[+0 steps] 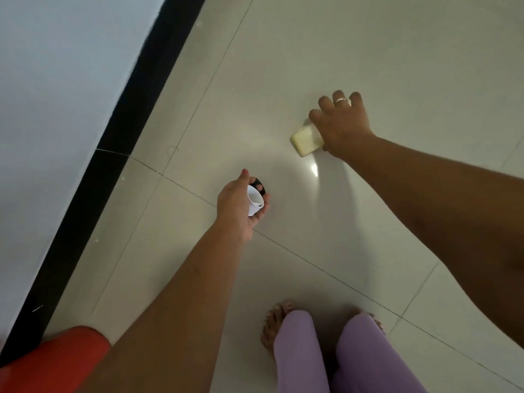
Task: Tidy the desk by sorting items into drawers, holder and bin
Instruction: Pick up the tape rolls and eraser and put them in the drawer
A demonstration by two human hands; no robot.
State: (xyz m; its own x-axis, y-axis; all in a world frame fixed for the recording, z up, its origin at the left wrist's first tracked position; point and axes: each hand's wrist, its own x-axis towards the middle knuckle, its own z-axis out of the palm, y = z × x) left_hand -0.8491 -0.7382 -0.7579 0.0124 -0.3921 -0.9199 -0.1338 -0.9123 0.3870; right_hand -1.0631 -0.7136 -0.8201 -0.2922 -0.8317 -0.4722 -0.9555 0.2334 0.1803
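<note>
Glossy pale floor tiles lie under both hands: the right hand, fingers spread wide, rests on a cream rounded rectangular block at two o'clock, while the left hand grips a curled white paper slip and a small black object. That block looks light, stiff and smooth, likely to skate on tile, so pinch its long sides. Black skirting and a grey-white wall run along nine o'clock, bare feet at six

Seemingly a home; bare feet on glossy floor tiles
</note>
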